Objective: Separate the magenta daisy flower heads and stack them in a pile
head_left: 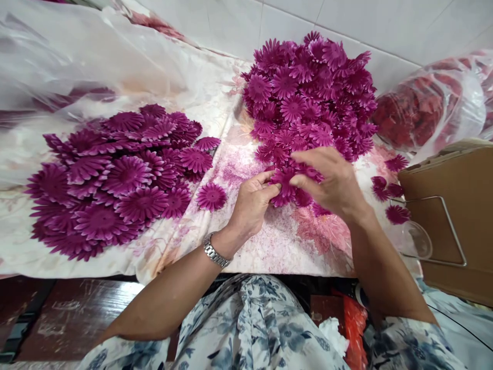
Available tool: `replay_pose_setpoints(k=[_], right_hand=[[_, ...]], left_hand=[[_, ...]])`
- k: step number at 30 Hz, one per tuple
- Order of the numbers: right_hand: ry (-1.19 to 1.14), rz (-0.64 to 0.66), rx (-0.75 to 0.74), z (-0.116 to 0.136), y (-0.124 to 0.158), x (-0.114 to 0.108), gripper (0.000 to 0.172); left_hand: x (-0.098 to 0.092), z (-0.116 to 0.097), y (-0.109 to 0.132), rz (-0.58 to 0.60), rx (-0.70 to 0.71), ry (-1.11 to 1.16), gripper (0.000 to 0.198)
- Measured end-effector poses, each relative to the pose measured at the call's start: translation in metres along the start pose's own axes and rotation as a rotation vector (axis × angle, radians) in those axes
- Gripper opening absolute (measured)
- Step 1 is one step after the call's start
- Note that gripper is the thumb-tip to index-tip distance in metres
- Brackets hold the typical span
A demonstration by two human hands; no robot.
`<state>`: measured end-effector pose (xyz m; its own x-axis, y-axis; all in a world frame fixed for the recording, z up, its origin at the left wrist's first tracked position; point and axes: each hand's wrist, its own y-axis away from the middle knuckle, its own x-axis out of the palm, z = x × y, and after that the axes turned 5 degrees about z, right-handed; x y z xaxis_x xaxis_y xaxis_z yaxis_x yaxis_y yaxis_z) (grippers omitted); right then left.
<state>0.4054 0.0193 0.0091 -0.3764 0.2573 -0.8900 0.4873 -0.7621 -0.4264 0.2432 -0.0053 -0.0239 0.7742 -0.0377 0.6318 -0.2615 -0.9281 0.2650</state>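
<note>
My left hand [252,200], with a metal watch [216,250] on its wrist, pinches the edge of a purple artificial flower head [283,180] between thumb and fingers. Over the right side of that flower, my right hand [329,177] is held with thumb and fingers apart. Its thumb tip overlaps the petals; whether it touches them I cannot tell. Just beyond both hands rises a tall heap of purple flowers [295,108]. To the left lies a wide pile of flat purple petal layers [127,174], with a single petal layer [211,197] lying apart near my left hand.
A patterned cloth [246,257] dusted with purple specks covers the table. A cardboard box [454,216] with a wire frame [450,226] stands at right, near a few small loose flowers [398,215]. Behind are a bag of red petals [419,110], clear plastic [77,56] and a tiled wall [239,23].
</note>
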Motion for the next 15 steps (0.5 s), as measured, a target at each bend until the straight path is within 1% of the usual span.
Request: replay_pose_setpoints(k=[1, 2, 3, 4, 7, 9, 11, 13, 15], right_hand=[[-0.026, 0.025, -0.051, 0.008, 0.004, 0.003, 0.017], [-0.04, 0.026, -0.07, 0.012, 0.006, 0.006, 0.013], [-0.041, -0.002, -0.057, 0.012, 0.005, 0.007, 0.012], [-0.029, -0.049, -0.018, 0.009, 0.002, 0.007, 0.015], [0.089, -0.179, 0.146, -0.019, -0.016, -0.004, 0.023], [0.206, -0.213, 0.234, -0.04, -0.028, -0.012, 0.021], [0.262, -0.216, 0.273, -0.051, -0.032, -0.017, 0.023], [0.227, -0.218, 0.25, -0.047, -0.026, -0.014, 0.022], [0.125, -0.187, 0.164, -0.029, -0.012, -0.006, 0.019]], left_hand=[[0.0, 0.0, 0.0, -0.004, 0.004, 0.0, 0.029], [0.0, 0.0, 0.0, -0.009, 0.003, -0.008, 0.029], [0.0, 0.0, 0.0, -0.014, -0.004, -0.019, 0.029], [-0.001, 0.0, 0.0, -0.019, -0.014, -0.031, 0.028], [-0.001, -0.001, 0.002, -0.027, -0.067, -0.043, 0.026], [-0.002, -0.001, 0.002, -0.025, -0.114, -0.03, 0.023], [-0.002, -0.001, 0.002, -0.014, -0.137, -0.002, 0.021], [-0.002, -0.001, 0.001, -0.013, -0.129, 0.038, 0.019], [-0.001, -0.001, 0.001, -0.012, -0.122, 0.077, 0.02]])
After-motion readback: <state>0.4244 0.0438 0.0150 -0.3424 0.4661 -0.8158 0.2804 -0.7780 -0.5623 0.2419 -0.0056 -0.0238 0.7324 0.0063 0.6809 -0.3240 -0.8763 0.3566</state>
